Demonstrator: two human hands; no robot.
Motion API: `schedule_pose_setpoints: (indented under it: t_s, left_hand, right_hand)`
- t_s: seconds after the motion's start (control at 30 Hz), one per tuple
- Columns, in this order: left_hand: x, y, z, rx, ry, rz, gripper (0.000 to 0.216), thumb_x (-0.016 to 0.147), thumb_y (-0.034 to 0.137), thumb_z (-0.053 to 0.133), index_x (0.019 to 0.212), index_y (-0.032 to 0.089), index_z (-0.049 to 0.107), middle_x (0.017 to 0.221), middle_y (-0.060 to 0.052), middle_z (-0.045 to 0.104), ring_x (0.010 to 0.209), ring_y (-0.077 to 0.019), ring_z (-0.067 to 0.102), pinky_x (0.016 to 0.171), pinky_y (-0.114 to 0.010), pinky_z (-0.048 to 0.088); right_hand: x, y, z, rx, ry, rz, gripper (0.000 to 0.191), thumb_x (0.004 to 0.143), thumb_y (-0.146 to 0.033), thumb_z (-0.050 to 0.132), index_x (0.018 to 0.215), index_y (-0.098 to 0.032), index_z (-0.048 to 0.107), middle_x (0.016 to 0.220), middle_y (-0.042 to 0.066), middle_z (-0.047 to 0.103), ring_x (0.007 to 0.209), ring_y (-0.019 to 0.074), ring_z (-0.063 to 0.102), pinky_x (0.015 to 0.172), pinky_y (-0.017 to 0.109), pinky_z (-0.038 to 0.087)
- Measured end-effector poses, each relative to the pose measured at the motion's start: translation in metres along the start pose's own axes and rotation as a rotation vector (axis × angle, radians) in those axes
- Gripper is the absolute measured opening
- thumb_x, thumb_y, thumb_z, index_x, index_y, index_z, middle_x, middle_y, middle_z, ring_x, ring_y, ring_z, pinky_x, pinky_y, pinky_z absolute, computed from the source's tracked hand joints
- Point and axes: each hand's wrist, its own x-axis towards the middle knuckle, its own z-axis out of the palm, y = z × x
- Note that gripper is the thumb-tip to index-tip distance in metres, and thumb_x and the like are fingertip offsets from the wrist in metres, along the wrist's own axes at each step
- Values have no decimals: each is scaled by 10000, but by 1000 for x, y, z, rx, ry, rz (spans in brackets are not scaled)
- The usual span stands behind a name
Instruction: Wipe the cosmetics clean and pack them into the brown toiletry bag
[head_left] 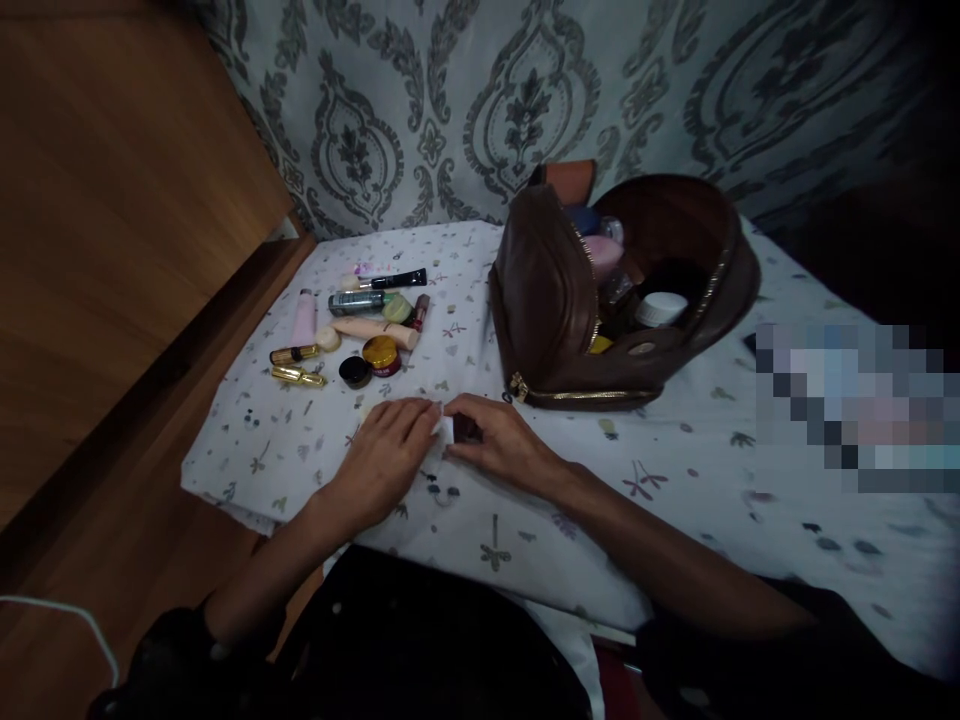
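Just in front of me, my right hand (pixel 504 440) curls its thumb and fingers around a small dark item with a white end (pixel 466 430); its kind I cannot make out. My left hand (pixel 394 440) lies palm down on the printed cloth (pixel 495 520), fingers stretched out, fingertips close to the item's white end. Whether they touch it is hidden. Beyond the left hand stand a black-lidded jar (pixel 355 372) and a gold-lidded jar (pixel 382 354). Past the right hand sits an unzipped brown bag (pixel 544 290) with a white-lidded jar (pixel 661 309) and other things inside.
Left of the bag lie a peach tube (pixel 375 332), a green-grey bottle (pixel 356 303), a black tube (pixel 397 280), a pink tube (pixel 304 318) and gold tubes (pixel 298 376). A wooden panel (pixel 112 200) borders the left, a patterned curtain (pixel 435 120) the back.
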Motion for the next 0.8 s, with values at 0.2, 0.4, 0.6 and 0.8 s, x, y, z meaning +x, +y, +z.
schedule_pose_setpoints:
  t_s: [0.2,0.4,0.6,0.8]
  left_hand:
    - [-25,-37,-19,-95,-99,-197,255,988,216,447,1189,142,585,1152,-141,671,1055,-264,645,888,-450,543]
    - [-35,-53,-37,-496,-214,-335,266,990,322,455,1178,205,603,1031,-58,663,931,-200,655,824,-335,547]
    - [-39,-53,-40,-502,-124,-297,200,984,276,465,1102,205,612,998,-59,660,933,-193,648,822,-309,538]
    - [-25,-38,-50,-244,109,-201,224,981,204,482,1187,187,568,1052,-73,653,979,-187,649,860,-309,545]
  right_hand:
    - [-1,1,1,32,-22,-24,265,812,-224,724,1059,-204,631,940,34,673,764,155,600,706,281,473]
    - [1,1,-1,43,-56,-34,347,793,-211,739,1123,-210,633,999,42,664,817,163,610,746,301,497]
    - [2,0,-5,33,-59,10,312,763,-200,759,1060,-189,667,1215,96,565,794,136,597,757,322,523]
    - [0,-5,-3,16,-4,-43,265,769,-154,732,1004,-197,617,1164,79,588,788,139,579,709,285,493]
